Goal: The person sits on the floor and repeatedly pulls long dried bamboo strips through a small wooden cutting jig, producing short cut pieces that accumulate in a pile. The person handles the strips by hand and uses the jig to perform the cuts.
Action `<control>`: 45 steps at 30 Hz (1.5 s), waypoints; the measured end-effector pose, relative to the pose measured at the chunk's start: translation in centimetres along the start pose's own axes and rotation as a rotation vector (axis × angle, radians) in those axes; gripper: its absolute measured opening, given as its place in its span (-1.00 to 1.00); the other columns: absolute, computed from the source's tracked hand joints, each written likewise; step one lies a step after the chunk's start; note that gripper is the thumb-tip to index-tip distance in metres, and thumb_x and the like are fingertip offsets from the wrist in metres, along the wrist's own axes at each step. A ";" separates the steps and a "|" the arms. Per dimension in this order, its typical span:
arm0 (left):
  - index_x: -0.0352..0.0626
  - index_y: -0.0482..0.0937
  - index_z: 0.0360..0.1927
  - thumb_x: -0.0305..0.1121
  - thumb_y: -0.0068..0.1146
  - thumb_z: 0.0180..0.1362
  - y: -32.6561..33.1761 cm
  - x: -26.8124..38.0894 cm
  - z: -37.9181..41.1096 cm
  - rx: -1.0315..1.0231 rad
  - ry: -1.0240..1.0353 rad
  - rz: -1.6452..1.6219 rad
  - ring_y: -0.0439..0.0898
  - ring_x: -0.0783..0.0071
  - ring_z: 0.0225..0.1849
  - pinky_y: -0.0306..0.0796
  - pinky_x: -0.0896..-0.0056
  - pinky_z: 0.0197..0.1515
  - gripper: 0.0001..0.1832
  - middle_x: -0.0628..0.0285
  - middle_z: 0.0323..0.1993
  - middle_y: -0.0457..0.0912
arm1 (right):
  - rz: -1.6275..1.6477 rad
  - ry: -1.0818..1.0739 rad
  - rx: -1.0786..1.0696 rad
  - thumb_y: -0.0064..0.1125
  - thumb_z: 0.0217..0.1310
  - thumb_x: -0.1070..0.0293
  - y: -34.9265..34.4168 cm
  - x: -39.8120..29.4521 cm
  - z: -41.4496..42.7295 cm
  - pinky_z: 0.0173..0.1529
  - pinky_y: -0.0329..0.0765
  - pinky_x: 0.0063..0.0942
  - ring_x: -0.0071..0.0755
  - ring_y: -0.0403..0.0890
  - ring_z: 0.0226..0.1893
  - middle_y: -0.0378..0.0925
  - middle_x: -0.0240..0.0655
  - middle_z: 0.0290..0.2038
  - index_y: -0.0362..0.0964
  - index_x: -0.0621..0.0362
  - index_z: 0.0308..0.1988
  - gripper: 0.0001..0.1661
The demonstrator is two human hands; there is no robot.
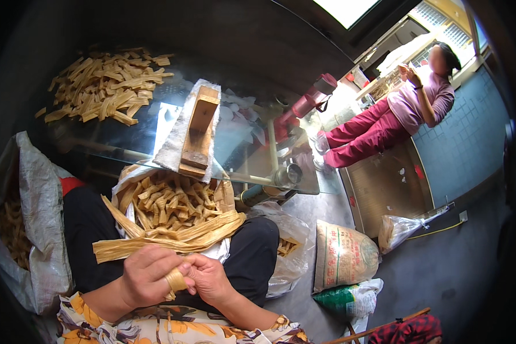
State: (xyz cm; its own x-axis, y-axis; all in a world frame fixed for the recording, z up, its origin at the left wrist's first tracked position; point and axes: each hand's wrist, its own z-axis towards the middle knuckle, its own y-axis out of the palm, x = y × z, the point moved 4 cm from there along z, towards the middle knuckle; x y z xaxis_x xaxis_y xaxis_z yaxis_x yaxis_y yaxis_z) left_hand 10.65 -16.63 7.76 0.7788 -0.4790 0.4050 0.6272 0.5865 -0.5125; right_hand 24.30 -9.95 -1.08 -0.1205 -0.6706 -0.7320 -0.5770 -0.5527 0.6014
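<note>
My left hand (148, 275) is closed around a tan, fibrous strip (176, 279) that looks like dried plant leaf or husk and is wound into a band. Pinching at the same strip, my right hand (208, 277) touches the left one. Long flat strips (167, 241) of the same material lie across my lap, just beyond the hands. Behind them an open sack (122, 176) holds many short knotted pieces (167, 198). A wooden block tool (200, 133) rests on a grey cloth (172, 150) at the edge of the glass table.
The glass table (133, 157) bears a pile of short strips (107, 86). A white woven sack (43, 202) stands at left; a clear plastic bag (290, 266) and a full printed sack (342, 253) are at right. A person (413, 99) stands at the upper right.
</note>
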 end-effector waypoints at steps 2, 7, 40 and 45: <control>-0.21 0.70 -0.23 -0.38 0.41 -0.05 0.2 -0.4 -0.1 0.040 -0.087 -0.021 0.68 0.16 -0.19 0.57 0.20 -0.22 -0.72 0.15 -0.22 0.68 | -0.112 -0.090 0.111 0.15 0.44 0.33 0.5 -0.9 -0.5 -0.53 0.36 -0.74 -0.71 0.46 -0.58 0.57 -0.43 -0.43 0.56 0.27 -0.02 -0.75; -0.23 0.70 -0.17 -0.41 0.41 -0.10 1.3 -1.5 -0.9 -0.179 -0.321 -0.132 0.70 0.05 -0.10 0.58 0.20 -0.10 -0.65 0.04 -0.07 0.69 | -0.645 -0.413 -0.011 0.07 0.48 0.37 0.6 -3.6 -1.8 -0.45 0.42 -0.68 -0.69 0.49 -0.53 0.59 -0.40 -0.40 0.54 0.28 0.08 -0.70; -0.37 0.47 0.19 -0.33 0.26 0.31 1.0 -7.7 -1.0 -0.203 -1.205 -1.295 0.64 0.53 -0.37 0.52 0.58 -0.23 -0.54 0.14 -0.31 0.68 | -0.512 -0.287 0.127 -0.01 0.52 0.06 0.7 -8.2 2.8 -0.51 0.09 -0.72 -0.79 0.12 -0.59 0.23 -0.61 -0.52 0.39 0.20 0.05 -0.59; -0.40 0.48 0.18 -0.35 0.35 0.20 1.8 -10.6 0.5 -0.231 -1.221 -1.443 0.67 0.42 -0.37 0.57 0.45 -0.24 -0.47 0.02 -0.27 0.68 | -0.431 -0.208 0.037 -0.07 0.56 0.14 1.3 -9.8 4.9 -0.47 0.15 -0.71 -0.78 0.16 -0.56 0.23 -0.62 -0.51 0.38 0.19 0.05 -0.65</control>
State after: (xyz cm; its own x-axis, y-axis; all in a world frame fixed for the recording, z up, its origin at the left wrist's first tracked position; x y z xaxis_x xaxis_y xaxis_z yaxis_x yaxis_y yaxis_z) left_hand 3.50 -10.15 2.92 -0.6185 0.2631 0.7404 0.7790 0.0821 0.6216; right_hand 20.80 -1.70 5.32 -0.0210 -0.2692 -0.9628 -0.6374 -0.7383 0.2204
